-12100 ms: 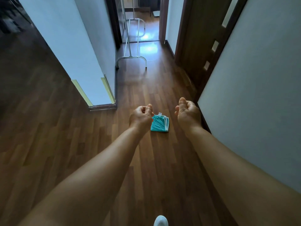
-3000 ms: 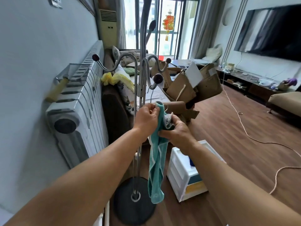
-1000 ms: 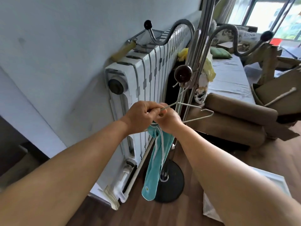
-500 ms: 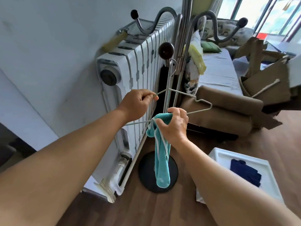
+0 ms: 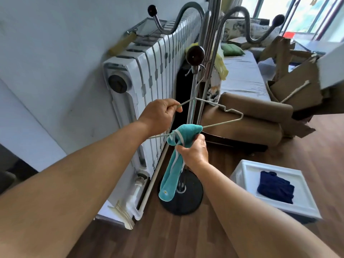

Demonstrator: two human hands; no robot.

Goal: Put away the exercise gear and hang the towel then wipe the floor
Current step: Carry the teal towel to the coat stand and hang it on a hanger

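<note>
Left hand (image 5: 160, 116): I pinch the wire hanger (image 5: 230, 116)
Right hand (image 5: 193, 149): I grip the teal towel (image 5: 173, 164) — draped over the hanger's bottom bar
In the way: coat stand (image 5: 202, 75) — radiator (image 5: 149, 71) beside

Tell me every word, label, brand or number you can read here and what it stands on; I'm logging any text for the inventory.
No readable text anywhere in the head view.
teal towel: only a small daisy-like mark near its lower end, no letters.
radiator: no label or brand shows.
white bin: no marking visible.
red object by the window: too small and blurred to tell whether it bears any writing.
</note>
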